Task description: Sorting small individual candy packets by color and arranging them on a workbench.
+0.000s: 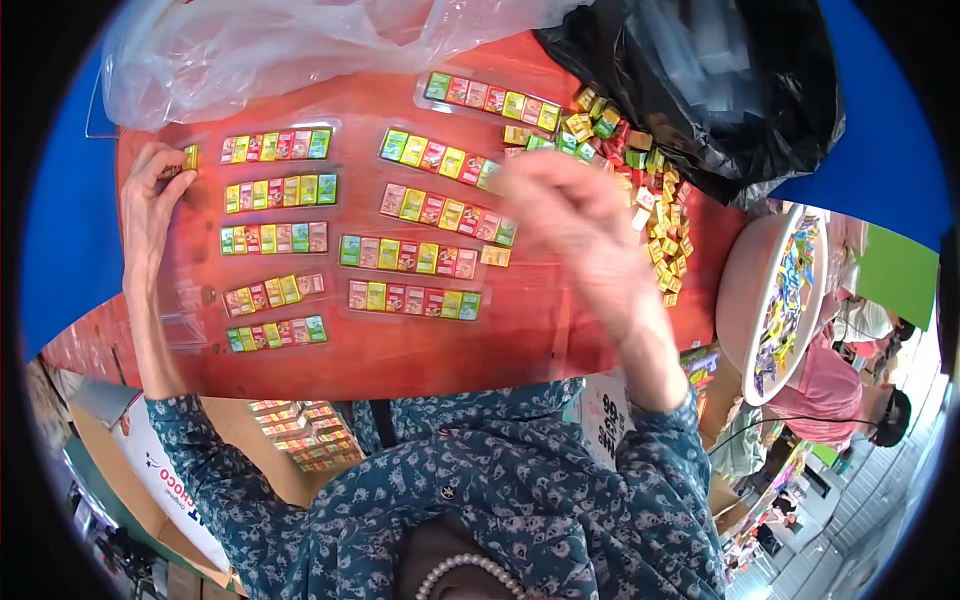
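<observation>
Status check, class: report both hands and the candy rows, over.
Left hand pinching a small yellow candy box. Right hand blurred above packed candy rows. Loose candy pile alongside.

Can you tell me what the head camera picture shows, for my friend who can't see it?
A person's left hand pinches a small yellow candy box at the edge of a red table covered with neat rows of colourful candy boxes. Their blurred right hand hovers beside a loose pile of boxes.

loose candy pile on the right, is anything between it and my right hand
Nothing visible. The right hand, blurred, is above the red table just left of the loose candy pile, with only bare tabletop and a few stray packets between them.
</observation>
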